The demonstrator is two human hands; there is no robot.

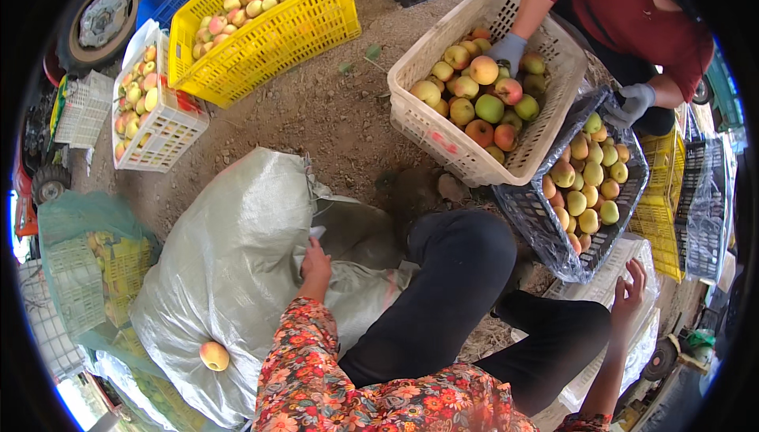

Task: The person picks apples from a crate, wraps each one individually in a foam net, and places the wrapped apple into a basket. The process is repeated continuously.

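My left hand (316,269) reaches to the open mouth of a large silver-grey woven sack (237,266). A small white scrap (318,232) shows at its fingertips; whether they pinch it I cannot tell. One apple (214,356) rests on top of the bulging sack. My right hand (630,295) is raised with bent, parted fingers and nothing in it. Just beyond it stands a black plastic crate (516,212) lined with clear film, holding yellow-red apples (587,180). Beside that crate, a tilted off-white crate (433,126) holds mixed red, yellow and green apples (474,97).
A co-worker's gloved hand (508,51) is among the apples in the off-white crate. Their other gloved hand (631,105) is by the black crate. A yellow crate (267,46) and a white crate (178,129) of apples stand at the upper left, near a tyre (77,35).
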